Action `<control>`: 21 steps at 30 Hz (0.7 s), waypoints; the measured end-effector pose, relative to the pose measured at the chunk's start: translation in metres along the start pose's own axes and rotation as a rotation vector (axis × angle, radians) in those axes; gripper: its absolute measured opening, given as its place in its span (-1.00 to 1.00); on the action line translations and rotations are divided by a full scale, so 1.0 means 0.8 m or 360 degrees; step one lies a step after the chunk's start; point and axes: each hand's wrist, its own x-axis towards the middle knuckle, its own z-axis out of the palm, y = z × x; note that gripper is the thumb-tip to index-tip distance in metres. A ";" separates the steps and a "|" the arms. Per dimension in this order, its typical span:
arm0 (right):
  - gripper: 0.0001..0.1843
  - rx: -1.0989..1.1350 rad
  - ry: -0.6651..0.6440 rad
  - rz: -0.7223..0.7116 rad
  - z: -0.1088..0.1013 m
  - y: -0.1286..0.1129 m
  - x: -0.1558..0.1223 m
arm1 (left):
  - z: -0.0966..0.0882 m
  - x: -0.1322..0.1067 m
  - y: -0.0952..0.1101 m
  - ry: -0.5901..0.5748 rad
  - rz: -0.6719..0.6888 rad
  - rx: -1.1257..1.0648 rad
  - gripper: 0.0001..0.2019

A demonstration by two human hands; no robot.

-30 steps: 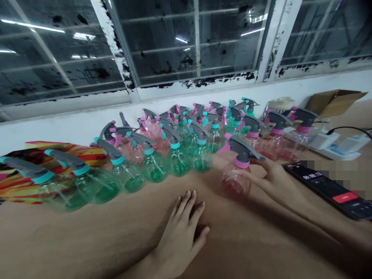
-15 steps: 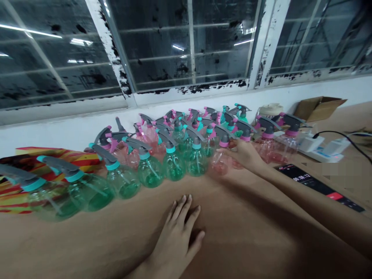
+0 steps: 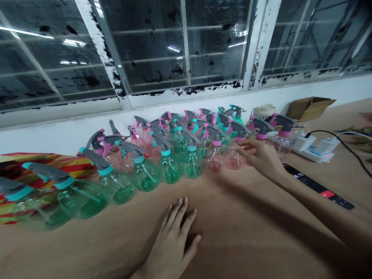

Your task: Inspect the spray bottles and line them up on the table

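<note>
My left hand [image 3: 174, 236] lies flat on the brown table, fingers spread, holding nothing. To the right, my right hand [image 3: 261, 159] reaches over the table with its fingers stretched out and apart. Its fingertips are at the side of a clear pink spray bottle [image 3: 235, 158] with a pink collar and grey trigger head; whether they touch it I cannot tell. Just left of that stands another pink spray bottle [image 3: 215, 159]. Green spray bottles with turquoise collars, among them a green spray bottle [image 3: 192, 162], continue the front row leftward. Part of a pink spray bottle [image 3: 283, 145] shows behind my right hand.
More pink and green spray bottles crowd behind the front row. A phone [image 3: 319, 190] lies by my right forearm. Behind it are a power strip [image 3: 315, 154] with plugs, a black cable [image 3: 345, 143], an open cardboard box [image 3: 308, 108] and a whitish tub [image 3: 264, 111].
My right hand has come away from the pink bottle left of it and moved right, to the neighbouring pink bottle. My left hand stays on the table. The view has shifted slightly.
</note>
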 end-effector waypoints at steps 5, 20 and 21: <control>-0.58 -0.0131 0.0082 0.0177 -0.025 0.041 -0.009 | 0.000 0.000 -0.002 0.0048 0.0011 -0.0037 -0.55; -0.50 -0.0438 -0.0052 0.0130 -0.006 0.038 0.000 | -0.001 0.002 -0.002 0.0035 0.0036 0.0046 -0.57; -0.50 -0.0445 -0.0064 0.0123 -0.011 0.038 -0.005 | -0.002 0.002 -0.001 0.0040 0.0036 0.0039 -0.57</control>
